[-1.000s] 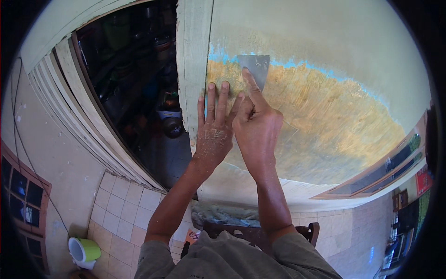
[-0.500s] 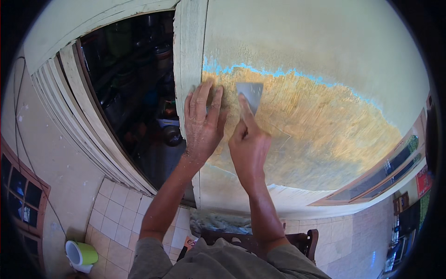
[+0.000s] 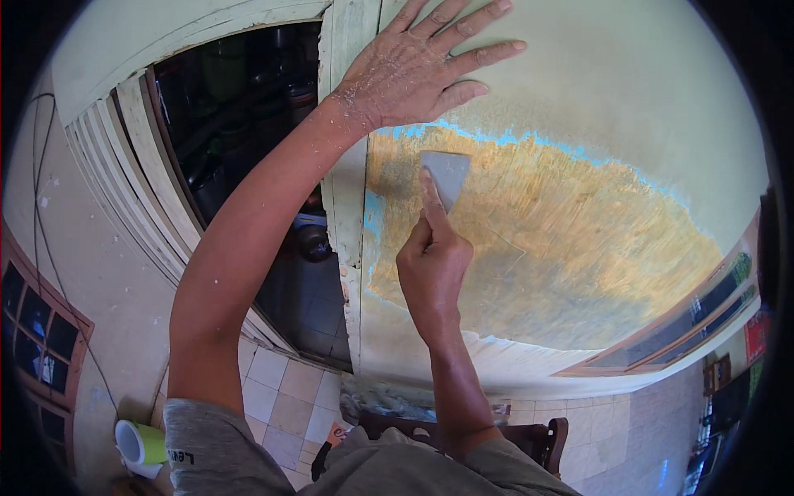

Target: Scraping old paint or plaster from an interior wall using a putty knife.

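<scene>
A putty knife [image 3: 451, 175] with a wide flat metal blade is gripped in my right hand [image 3: 435, 260], its index finger stretched along the blade. The blade lies over a scraped patch [image 3: 571, 240] of tan and grey wall, bordered at the top by a ragged line of bright blue paint [image 3: 529, 137]. My left hand [image 3: 430, 62] is spread flat on the pale painted wall [image 3: 612, 66] above that patch, fingers apart and holding nothing. Pale flakes cling to its back and wrist. The knife's handle is hidden inside my right fist.
Left of the patch, a chipped white door frame [image 3: 347, 198] edges a dark doorway [image 3: 240, 116]. A dark wooden chair [image 3: 556, 438] stands below, near my body. A green and white bucket [image 3: 142, 444] sits on the tiled floor [image 3: 289, 405]. A window [image 3: 678, 318] is at the right.
My left hand has moved up from beside the door frame to the wall above the blue edge, its fingers spreading wider. The putty knife has shifted down only slightly.
</scene>
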Demonstrator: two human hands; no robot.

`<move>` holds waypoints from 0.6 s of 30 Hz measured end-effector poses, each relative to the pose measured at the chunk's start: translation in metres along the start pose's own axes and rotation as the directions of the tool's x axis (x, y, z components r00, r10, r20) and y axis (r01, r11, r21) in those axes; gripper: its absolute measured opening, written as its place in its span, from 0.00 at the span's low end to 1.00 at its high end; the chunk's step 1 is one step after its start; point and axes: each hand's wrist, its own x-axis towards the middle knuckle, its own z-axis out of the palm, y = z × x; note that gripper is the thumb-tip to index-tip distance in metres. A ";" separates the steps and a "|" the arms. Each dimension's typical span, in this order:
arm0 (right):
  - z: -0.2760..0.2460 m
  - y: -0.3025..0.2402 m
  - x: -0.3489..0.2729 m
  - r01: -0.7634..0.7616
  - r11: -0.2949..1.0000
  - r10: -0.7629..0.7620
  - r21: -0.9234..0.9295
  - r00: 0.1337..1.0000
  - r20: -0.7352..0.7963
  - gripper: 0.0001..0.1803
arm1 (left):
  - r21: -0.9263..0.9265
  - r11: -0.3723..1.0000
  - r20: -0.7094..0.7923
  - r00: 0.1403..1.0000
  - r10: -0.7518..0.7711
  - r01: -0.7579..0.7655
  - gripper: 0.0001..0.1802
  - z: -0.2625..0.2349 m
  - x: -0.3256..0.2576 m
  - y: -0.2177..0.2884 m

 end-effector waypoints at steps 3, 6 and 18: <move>-0.004 -0.020 0.022 -0.095 0.991 0.101 -0.093 0.992 0.072 0.28 | 0.250 0.968 0.039 0.999 0.028 -0.036 0.37 0.011 -0.001 0.000; -0.001 -0.019 0.021 -0.145 0.987 0.151 -0.067 0.984 0.098 0.27 | 0.053 0.998 -0.006 1.000 0.020 -0.020 0.36 0.012 -0.008 -0.003; 0.008 0.001 -0.003 -0.039 0.999 0.038 0.014 0.999 0.021 0.27 | 0.027 1.000 -0.065 0.998 0.006 -0.005 0.34 0.011 -0.003 -0.012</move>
